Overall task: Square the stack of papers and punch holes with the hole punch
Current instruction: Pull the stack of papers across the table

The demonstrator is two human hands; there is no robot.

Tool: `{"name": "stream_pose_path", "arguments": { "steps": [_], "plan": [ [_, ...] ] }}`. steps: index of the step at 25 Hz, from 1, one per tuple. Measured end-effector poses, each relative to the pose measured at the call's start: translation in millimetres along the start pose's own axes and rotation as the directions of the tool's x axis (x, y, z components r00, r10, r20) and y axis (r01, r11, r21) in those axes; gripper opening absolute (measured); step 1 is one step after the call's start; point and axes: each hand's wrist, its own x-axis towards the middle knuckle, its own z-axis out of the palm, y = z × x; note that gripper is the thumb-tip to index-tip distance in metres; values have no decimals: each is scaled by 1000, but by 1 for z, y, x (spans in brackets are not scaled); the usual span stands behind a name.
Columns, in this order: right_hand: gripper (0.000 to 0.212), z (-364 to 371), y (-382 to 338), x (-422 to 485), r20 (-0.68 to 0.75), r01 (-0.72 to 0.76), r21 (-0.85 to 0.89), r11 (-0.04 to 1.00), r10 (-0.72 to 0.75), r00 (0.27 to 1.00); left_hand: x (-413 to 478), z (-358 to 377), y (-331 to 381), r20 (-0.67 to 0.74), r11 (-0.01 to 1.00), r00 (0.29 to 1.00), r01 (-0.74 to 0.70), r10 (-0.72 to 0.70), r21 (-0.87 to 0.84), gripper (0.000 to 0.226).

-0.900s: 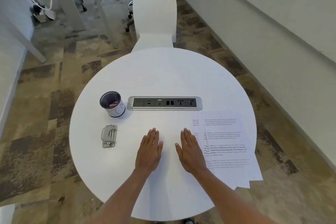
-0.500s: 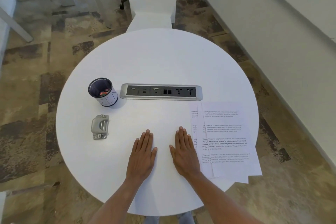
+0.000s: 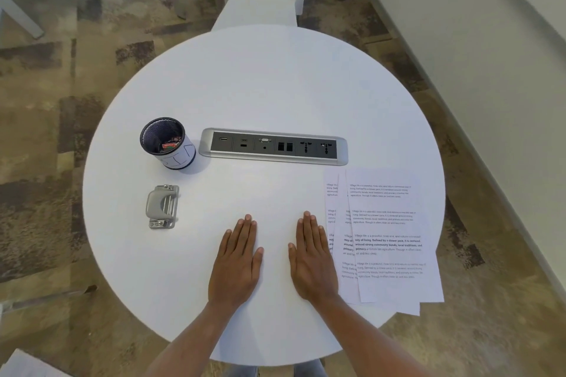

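Fanned stack of white printed paper sheets on round white counter, long axis running away from body, just beside right hand. Left hand farther. Both flat, fingers extended, grasping nothing. Grey metal hole punch far left.

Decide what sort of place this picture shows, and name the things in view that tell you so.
Probably an office or meeting room: a round white table with a built-in power and data socket panel, a pen cup, a hole punch and printed papers.
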Motion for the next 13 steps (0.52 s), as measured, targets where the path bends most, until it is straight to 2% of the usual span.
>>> {"name": "stream_pose_path", "arguments": {
  "steps": [13],
  "plan": [
    [59,-6,-1,0,15,9,30,1000,-9,1000,0,-6,5,-43,1000,999,-10,11,12,59]
  ]
}}
